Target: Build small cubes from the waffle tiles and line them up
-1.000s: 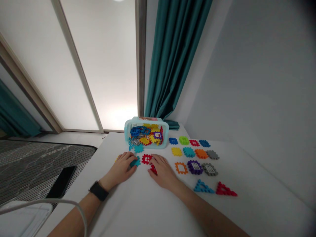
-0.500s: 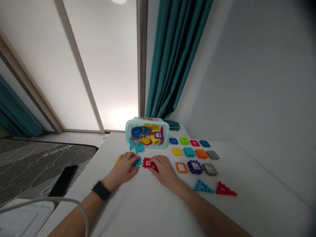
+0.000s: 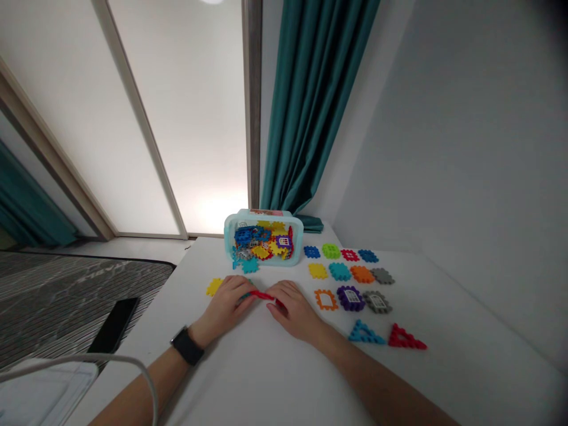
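My left hand (image 3: 225, 306) and my right hand (image 3: 293, 306) meet over the white table (image 3: 266, 378), fingers closed on a red plastic tile (image 3: 261, 294) held edge-on between them. A teal tile is partly hidden under my left fingers. My right fingers also cover another red piece (image 3: 278, 303). A black watch (image 3: 187, 346) is on my left wrist. A yellow tile (image 3: 213, 287) lies just left of my left hand.
A pale blue tub (image 3: 231, 232) lies on its side with several coloured tiles spilling out. Rows of tiles (image 3: 350, 275) and two triangles (image 3: 386, 337) lie to the right. A black phone (image 3: 113, 325) rests on the mattress at left. A teal curtain (image 3: 310, 106) hangs behind.
The red tile that lay flat between my hands is now tipped up on edge, gripped by both hands. My left hand shifted right, uncovering the yellow tile.
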Tool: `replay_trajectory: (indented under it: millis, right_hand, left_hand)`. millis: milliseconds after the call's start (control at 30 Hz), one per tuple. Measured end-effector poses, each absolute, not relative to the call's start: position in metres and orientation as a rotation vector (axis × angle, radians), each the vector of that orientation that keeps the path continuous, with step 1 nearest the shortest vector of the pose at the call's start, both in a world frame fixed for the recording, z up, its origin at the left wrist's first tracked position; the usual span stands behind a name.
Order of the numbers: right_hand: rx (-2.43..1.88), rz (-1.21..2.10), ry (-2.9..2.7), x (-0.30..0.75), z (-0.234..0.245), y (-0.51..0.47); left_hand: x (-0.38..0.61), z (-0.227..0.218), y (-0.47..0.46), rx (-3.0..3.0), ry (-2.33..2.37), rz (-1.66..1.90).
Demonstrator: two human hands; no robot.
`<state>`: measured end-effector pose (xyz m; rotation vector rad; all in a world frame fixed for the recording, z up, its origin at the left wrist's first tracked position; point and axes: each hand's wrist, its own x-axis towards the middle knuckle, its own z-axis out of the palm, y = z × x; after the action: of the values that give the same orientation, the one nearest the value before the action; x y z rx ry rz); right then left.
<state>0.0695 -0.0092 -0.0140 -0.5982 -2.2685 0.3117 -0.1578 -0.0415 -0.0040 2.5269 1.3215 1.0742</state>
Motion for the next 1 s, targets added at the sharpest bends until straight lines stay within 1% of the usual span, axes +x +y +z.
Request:
replay_trajectory:
  millis: [133,333,533,733,1000]
  right_hand:
    - [-0.62,0.252,-2.231,0.071,-0.017,-0.008]
    - [-0.589,0.078,-2.159,0.067,-0.021,-0.011]
    - [-0.534,-0.06,-2.154,0.065,-0.018,-0.01]
    - [-0.453,-0.229,-2.2,0.065,-0.017,-0.012]
    - [-0.483,-0.223,-2.25,0.064,-0.015,-0.016]
  left_hand:
    - [-0.151,-0.004,-0.045,2.301,1.328,1.113]
    - [-0.147,-0.005,-0.044,1.914,1.321,1.272]
    - [-0.143,-0.001,-0.042,1.577,1.14,1.339]
    - [-0.14,0.005,-0.042,1.349,1.083,1.292]
    - [-0.143,0.0,-0.039,1.33,0.992,1.179]
